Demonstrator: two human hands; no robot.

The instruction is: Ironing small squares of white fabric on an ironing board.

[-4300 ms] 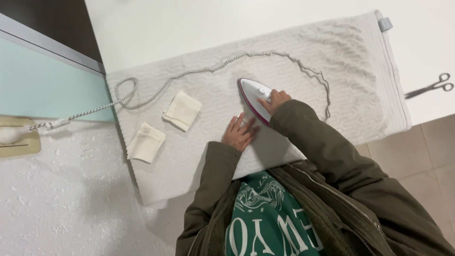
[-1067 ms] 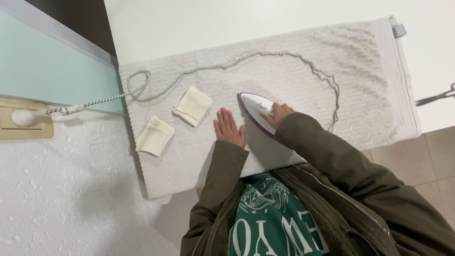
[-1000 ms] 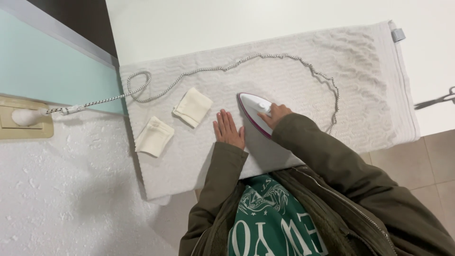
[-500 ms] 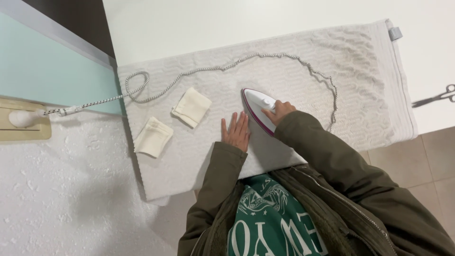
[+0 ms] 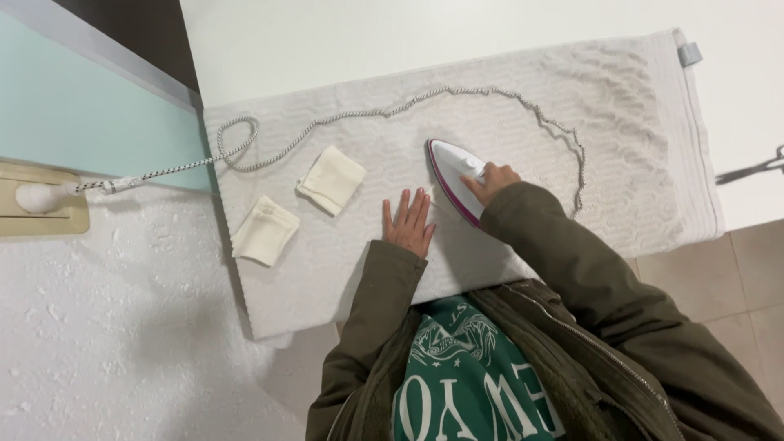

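Right hand [image 5: 492, 180]: closed around the handle of a white iron [image 5: 454, 184] with a purple edge. The iron sits soleplate down on the towel, its tip pointing away from the person.

Left hand [image 5: 408, 223]: open, fingers spread, palm pressed flat on the cloth just beside the iron. It holds nothing.

Towel [image 5: 621, 155]: white, textured, spread over the white table [image 5: 343, 41] as an ironing pad. Both hands rest on it.

Cloth under the hands: pale like the towel, so its edges cannot be told apart from the towel here.

Folded cloths: two small cream squares. One [image 5: 331, 180] lies near the left hand on its outer side; the other [image 5: 265, 231] lies a little beyond that, close to the towel's edge. Both look flat and neatly folded, so I judge them finished. The piece under the iron seems to be the one in work; I cannot tell how much of it is pressed.

Cord [image 5: 384, 114]: braided grey and white, looping from the iron around beyond the hands to a wall socket [image 5: 41, 200].

Scissors [image 5: 751, 167]: on the table, well apart from the right hand, partly cut off by the frame.
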